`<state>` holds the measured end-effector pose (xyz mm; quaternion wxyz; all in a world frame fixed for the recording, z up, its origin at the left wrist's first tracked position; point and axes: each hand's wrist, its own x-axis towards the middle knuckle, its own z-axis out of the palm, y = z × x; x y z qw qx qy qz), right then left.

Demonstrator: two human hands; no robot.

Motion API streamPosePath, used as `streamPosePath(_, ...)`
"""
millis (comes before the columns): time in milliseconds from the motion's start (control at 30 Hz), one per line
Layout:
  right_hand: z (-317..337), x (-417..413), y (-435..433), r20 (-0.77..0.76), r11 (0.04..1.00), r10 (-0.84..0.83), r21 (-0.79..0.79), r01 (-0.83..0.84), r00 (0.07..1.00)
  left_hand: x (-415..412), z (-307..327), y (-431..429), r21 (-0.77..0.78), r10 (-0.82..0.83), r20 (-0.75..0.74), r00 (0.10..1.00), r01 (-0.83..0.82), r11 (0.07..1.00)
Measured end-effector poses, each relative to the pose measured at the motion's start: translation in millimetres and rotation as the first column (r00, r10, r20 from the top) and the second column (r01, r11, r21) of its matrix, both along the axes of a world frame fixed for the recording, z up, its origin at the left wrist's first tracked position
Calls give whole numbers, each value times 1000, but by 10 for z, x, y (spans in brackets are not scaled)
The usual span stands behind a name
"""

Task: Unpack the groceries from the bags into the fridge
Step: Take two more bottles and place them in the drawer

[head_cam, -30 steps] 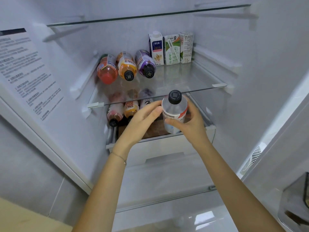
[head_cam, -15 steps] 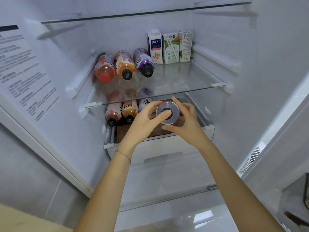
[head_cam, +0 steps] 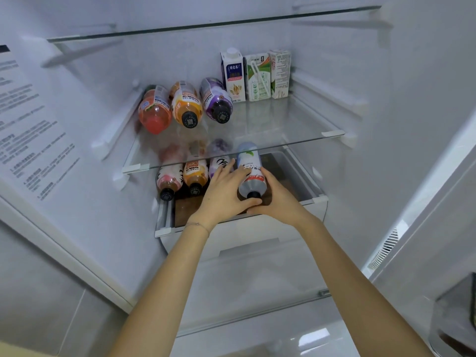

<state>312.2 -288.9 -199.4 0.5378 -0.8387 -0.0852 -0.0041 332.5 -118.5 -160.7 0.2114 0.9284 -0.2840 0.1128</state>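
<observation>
A clear bottle (head_cam: 250, 173) with a black cap and a white-and-red label lies on its side in the open fridge drawer (head_cam: 319, 200), cap toward me. My left hand (head_cam: 224, 194) grips its left side, thumb under the cap. My right hand (head_cam: 279, 199) cups its right side. Three more bottles (head_cam: 180, 176) lie side by side to its left in the same drawer, partly under the glass shelf (head_cam: 283, 124).
On the glass shelf lie a red, an orange and a purple bottle (head_cam: 186, 105), with three drink cartons (head_cam: 255, 76) standing behind them at the back. Another glass shelf (head_cam: 206, 24) runs above. The fridge door with printed text (head_cam: 28, 119) stands open at left.
The bottle went from upright in front of the drawer to lying on its side, and both hands carried it forward and down into the drawer beside the other bottles.
</observation>
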Motion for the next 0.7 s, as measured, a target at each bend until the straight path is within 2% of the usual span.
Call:
streamPosePath(400,124,490,-111,-16,991,21,-136,-23,1000,503,-212,50,-69,79,77,994,-74,995)
streamPosePath(700,120,697,-153,-40,985,3,-174,-10,999,682,-266,33,-134,111,114,987,-95,986)
